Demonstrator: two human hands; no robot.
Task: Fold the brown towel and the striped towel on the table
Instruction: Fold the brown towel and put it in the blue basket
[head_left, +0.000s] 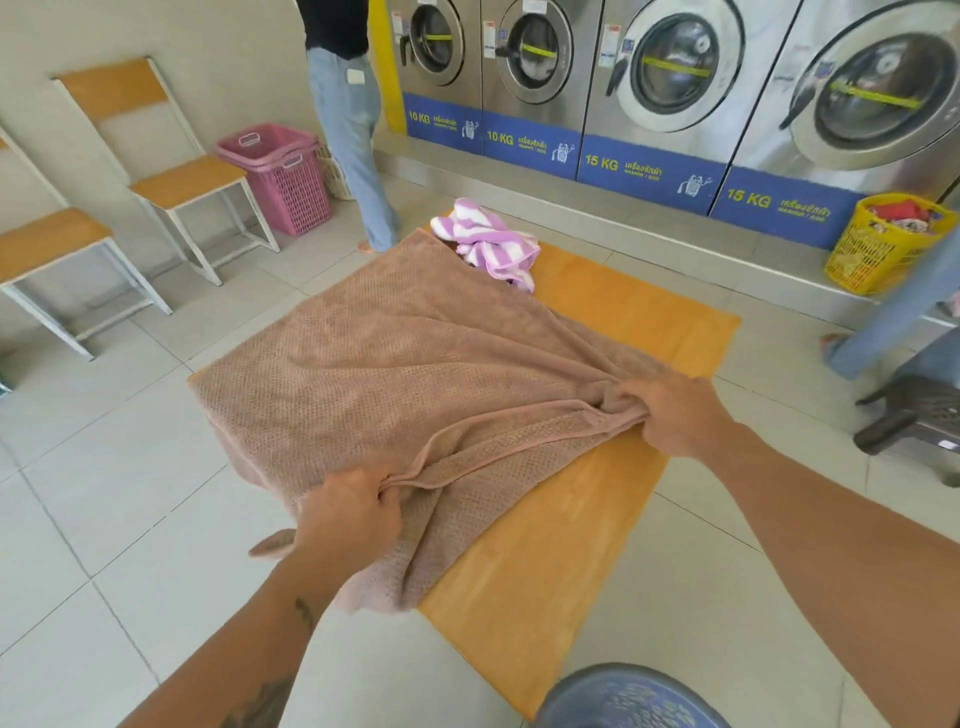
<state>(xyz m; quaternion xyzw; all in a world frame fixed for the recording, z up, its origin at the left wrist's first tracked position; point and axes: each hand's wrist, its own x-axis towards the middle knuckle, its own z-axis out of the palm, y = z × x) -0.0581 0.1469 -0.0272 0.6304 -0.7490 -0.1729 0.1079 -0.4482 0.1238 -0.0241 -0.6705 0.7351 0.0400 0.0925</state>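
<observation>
The brown towel (374, 364) lies spread over the left part of the orange wooden table (613, 493), its near end hanging over the table's left edge. My left hand (348, 514) is shut on a bunched piece of its near hem. My right hand (670, 410) grips the same hem further right, so the edge runs taut between both hands. The purple-and-white striped towel (488, 241) sits crumpled at the table's far end, just beyond the brown towel's far corner.
A row of washing machines (675, 78) lines the back wall. One person's legs (353, 140) stand at the back, another's at right (883, 312). There are a pink basket (280, 176), a yellow basket (878, 244), chairs (171, 171) at left, a dark stool (914, 415) and a blue basket (623, 696).
</observation>
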